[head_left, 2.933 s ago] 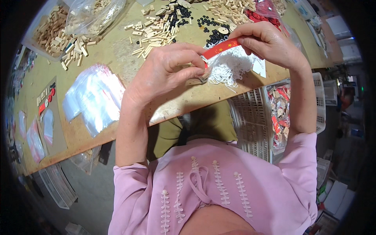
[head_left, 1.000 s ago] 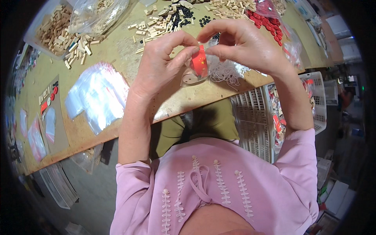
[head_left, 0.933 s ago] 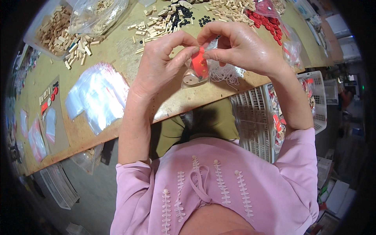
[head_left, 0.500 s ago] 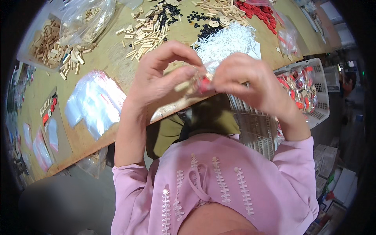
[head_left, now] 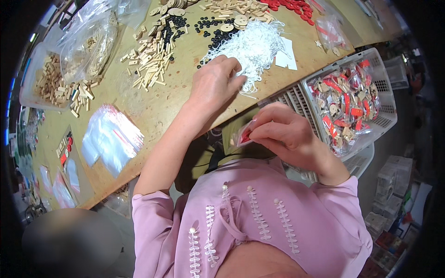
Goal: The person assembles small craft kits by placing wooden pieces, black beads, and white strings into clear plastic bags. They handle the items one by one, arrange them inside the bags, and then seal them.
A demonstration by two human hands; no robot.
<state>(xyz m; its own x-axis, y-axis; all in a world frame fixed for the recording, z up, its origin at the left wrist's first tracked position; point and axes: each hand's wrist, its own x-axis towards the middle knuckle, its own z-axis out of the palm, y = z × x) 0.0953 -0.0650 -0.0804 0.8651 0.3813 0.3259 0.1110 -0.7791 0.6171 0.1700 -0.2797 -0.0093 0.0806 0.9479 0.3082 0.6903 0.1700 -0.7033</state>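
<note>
My right hand (head_left: 287, 134) is closed on a small clear plastic bag (head_left: 238, 138) with a red piece and some pale wood showing inside. The bag is over my lap, just off the table's front edge. At the near left side of a tangled heap of white strings (head_left: 252, 48), my left hand (head_left: 215, 83) rests with its fingers bent and the thumb apart from them. No held thing shows in it, though some fingertips are hidden. Black beads (head_left: 218, 38) lie just beyond it, and small wooden sticks (head_left: 150, 72) are to its left.
A white plastic basket (head_left: 387, 99) of filled bags stands right of the table. Empty clear bags (head_left: 109, 141) lie stacked at the left. Behind them is a clear tub (head_left: 28, 92) of wooden blocks. Red pieces (head_left: 296, 8) and wooden discs (head_left: 226, 28) lie along the far side.
My hands were together over the table edge around the bag. My right hand has drawn the bag down toward my lap, while my left hand has let go and reached to the strings.
</note>
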